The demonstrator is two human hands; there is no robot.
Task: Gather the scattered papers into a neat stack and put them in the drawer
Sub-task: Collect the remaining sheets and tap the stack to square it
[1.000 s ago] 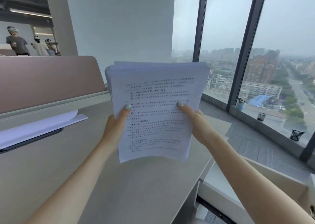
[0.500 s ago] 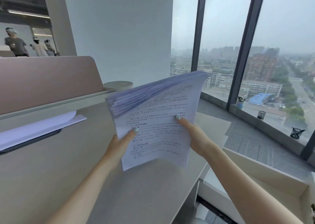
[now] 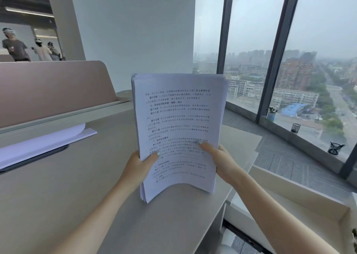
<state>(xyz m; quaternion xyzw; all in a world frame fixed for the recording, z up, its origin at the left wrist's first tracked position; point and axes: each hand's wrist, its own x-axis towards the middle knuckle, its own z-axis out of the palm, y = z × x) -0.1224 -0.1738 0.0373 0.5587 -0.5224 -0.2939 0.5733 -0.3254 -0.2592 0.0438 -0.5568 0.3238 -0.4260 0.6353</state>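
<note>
Paper stack (image 3: 179, 118) matt white, printed; desk (image 3: 58, 186) smooth matt beige laminate.

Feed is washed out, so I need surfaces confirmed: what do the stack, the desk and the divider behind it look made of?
Stack: thin white printer paper, matte; the bottom edge curls and layered sheet edges show. Desk: likely beige laminate, smooth with a low sheen, no visible grain. Divider: pinkish-brown panel, matte; fabric or plastic, cannot tell.

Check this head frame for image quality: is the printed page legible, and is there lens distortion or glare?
Head view: soft overcast daylight, no glare; text on the paper stack is smeared, not readable; the window frame leans from wide-angle distortion; left hand and right hand are fairly sharp.
</note>
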